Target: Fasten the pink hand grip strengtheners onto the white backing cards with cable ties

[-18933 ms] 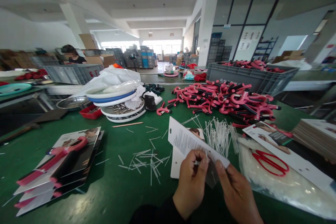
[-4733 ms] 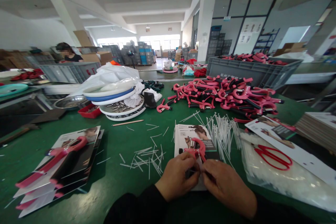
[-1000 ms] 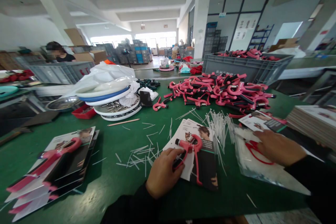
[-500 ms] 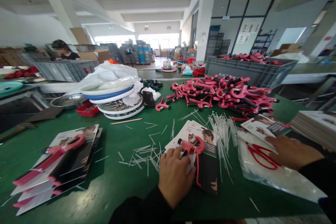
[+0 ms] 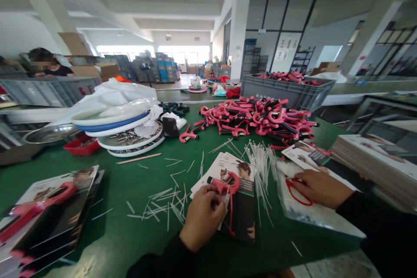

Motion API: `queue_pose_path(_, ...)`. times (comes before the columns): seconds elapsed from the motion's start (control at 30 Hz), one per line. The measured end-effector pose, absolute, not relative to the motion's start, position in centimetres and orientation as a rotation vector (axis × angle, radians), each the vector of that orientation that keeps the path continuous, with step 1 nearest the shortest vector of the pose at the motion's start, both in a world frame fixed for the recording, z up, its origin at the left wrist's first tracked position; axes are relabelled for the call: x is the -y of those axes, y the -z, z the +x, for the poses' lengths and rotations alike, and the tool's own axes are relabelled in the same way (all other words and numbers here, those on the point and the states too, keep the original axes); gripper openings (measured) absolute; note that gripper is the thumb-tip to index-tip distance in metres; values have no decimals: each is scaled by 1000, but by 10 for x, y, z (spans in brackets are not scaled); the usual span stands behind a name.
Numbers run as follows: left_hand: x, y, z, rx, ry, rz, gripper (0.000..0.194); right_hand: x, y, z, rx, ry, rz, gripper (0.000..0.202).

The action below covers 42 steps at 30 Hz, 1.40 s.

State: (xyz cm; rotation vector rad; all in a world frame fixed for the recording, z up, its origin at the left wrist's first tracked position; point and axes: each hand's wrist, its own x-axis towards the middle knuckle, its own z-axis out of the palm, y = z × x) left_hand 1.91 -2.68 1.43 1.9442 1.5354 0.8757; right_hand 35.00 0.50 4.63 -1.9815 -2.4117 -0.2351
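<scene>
My left hand [image 5: 204,216] has its fingers curled over the pink-handled tool [image 5: 232,200], which lies on a printed card [image 5: 246,186] at the centre front; what the fingertips pinch is too small to make out. My right hand [image 5: 321,187] is closed on the handles of the red scissors [image 5: 301,199], which lie on a clear plastic bag [image 5: 283,178]. White zip ties [image 5: 264,163] are bunched between the card and the bag. Carded tools [image 5: 48,217] are stacked at the left.
Loose pink tools [image 5: 257,117] are piled behind, before a grey crate [image 5: 283,91]. Stacked cards [image 5: 374,169] stand at the right. White round trays [image 5: 133,143], a red box [image 5: 81,145] and cut tie pieces [image 5: 163,202] are left of centre. A person [image 5: 48,63] is at the far left.
My right hand has closed on the scissor handles. My left fingers have drawn together over the tool. The view has turned right, so things appear further left.
</scene>
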Motion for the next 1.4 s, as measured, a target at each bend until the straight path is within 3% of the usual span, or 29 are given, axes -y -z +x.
queue_pose_path(0.2,31,-14,15,-1460,-906,1961,14,-4,-41,335,2549,-7,-2109,29)
queue_pose_path(0.4,31,-10,12,-1420,-912,2017,10,-14,-58,342,2476,-185,-2211,22)
queue_pose_path(0.57,29,-8,12,-1414,-931,2001,9,17,-81,310,2106,-1093,-1746,36)
queue_pose_path(0.67,29,-6,11,-1386,-967,1927,10,35,-88,268,2332,-1142,-1644,45)
queue_pose_path(0.73,30,-6,10,-1358,-983,1886,12,37,-90,243,2579,-897,-1632,39)
queue_pose_path(0.9,31,-5,9,-1318,-1016,1807,11,28,-89,210,2959,379,-1472,22)
queue_pose_path(1.0,29,-5,7,-1311,-1016,1750,12,24,-89,200,2995,780,-1287,21)
queue_pose_path(1.13,27,-4,6,-1272,-1021,1704,11,22,-84,190,3002,922,-1135,20)
queue_pose_path(1.4,27,-2,5,-1236,-1045,1677,13,17,-75,193,3028,875,-1021,20)
